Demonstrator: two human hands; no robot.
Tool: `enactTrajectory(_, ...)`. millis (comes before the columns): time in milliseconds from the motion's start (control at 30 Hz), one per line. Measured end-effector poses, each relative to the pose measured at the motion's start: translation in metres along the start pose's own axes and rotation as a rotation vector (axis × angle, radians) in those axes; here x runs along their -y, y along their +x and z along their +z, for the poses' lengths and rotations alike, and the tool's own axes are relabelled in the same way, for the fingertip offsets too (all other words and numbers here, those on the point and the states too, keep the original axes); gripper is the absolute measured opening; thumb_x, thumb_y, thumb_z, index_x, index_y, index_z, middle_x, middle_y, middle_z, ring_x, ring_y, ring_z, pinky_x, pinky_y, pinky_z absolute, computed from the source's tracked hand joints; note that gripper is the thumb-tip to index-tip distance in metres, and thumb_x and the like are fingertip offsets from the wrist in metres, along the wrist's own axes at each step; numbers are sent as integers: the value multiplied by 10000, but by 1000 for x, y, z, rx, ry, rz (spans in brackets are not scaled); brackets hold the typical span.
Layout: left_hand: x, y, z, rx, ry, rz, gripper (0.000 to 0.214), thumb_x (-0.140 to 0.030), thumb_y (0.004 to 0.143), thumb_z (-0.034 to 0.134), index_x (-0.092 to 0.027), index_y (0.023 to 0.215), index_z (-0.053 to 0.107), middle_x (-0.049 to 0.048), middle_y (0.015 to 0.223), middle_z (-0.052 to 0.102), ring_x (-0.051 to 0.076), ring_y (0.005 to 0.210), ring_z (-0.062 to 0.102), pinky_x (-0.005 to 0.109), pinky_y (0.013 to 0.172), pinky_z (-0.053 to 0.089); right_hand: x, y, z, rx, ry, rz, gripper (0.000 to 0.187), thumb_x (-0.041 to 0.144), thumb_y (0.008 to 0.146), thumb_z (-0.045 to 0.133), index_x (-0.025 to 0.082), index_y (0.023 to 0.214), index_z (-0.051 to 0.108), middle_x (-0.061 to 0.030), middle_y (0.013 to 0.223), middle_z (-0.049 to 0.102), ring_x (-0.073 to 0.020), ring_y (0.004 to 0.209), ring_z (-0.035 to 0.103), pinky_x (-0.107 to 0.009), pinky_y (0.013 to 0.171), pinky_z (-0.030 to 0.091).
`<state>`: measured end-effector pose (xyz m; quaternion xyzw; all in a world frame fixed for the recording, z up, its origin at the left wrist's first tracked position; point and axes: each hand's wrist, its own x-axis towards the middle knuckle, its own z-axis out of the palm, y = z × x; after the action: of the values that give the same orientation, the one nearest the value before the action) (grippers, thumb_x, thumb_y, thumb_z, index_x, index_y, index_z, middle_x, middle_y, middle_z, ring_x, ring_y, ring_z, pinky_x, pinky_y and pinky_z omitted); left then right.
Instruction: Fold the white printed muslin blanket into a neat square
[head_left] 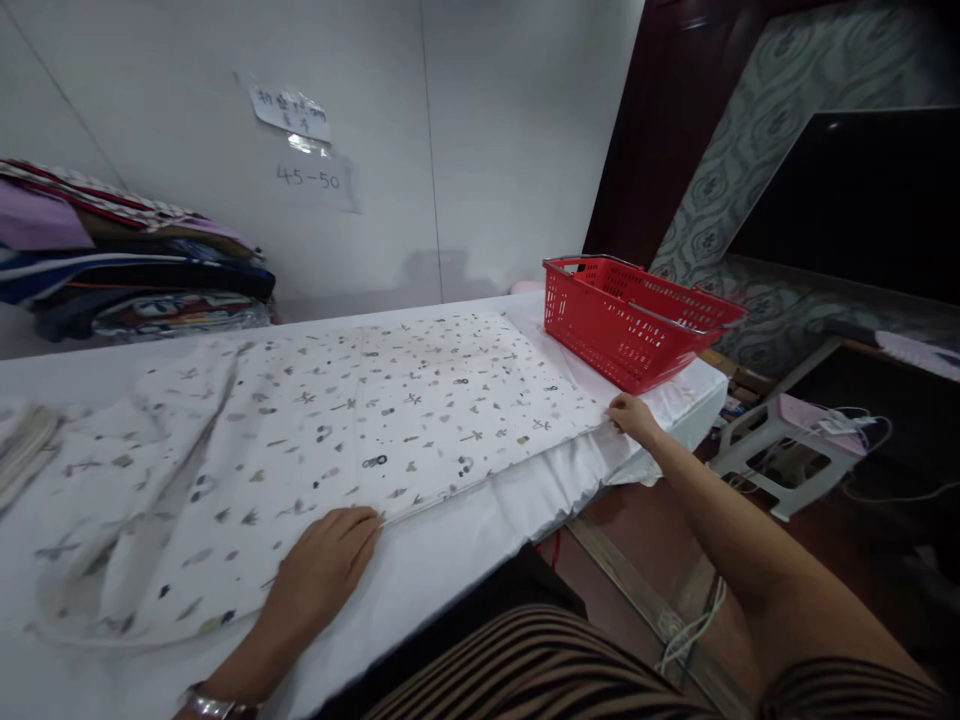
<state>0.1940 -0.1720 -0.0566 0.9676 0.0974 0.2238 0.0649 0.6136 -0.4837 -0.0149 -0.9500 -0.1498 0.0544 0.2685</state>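
Note:
A white cloth (420, 400) printed with small grey, brown and dark figures lies spread over the table, its left part folded and creased. My right hand (634, 418) pinches its near right corner, close to the red basket. My left hand (330, 560) rests at the middle of the near edge, fingers together, with the hem at the fingertips; the thumb is hidden. The cloth looks flat and fairly smooth between the two hands.
A red plastic basket (622, 325) stands at the table's right end. Folded clothes (142, 260) are piled at the back left. The table (442, 560) has a white cover. Right of it, on the floor, is a stool (795, 440) with cables on top.

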Motion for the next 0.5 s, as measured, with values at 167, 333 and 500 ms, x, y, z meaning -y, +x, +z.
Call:
enactTrajectory(167,2,-2,-2,-1,-20,51,319,-429,900,447,-224,1026,656,50,1033,673,226,961,604,378,820,488,-4,-4,4,-14,-120,-39,108,86,694,571,158,759,617,1,613,611,-108,573,539,-190,557,354)
enactTrajectory(333,1,-9,-13,83,6,32,264,-325,896,469,-226,1093,614,59,1075,645,224,991,577,376,821,471,-4,-10,6,7,-214,-96,92,126,754,535,162,800,606,-54,706,640,-154,655,572,-230,594,358)
enactTrajectory(500,-11,-20,-28,177,-10,-66,304,-115,829,452,-204,1077,603,65,1093,625,209,1002,548,378,866,440,-46,13,9,82,-407,-159,115,256,805,482,218,812,590,-155,744,646,-242,661,619,-349,627,415)
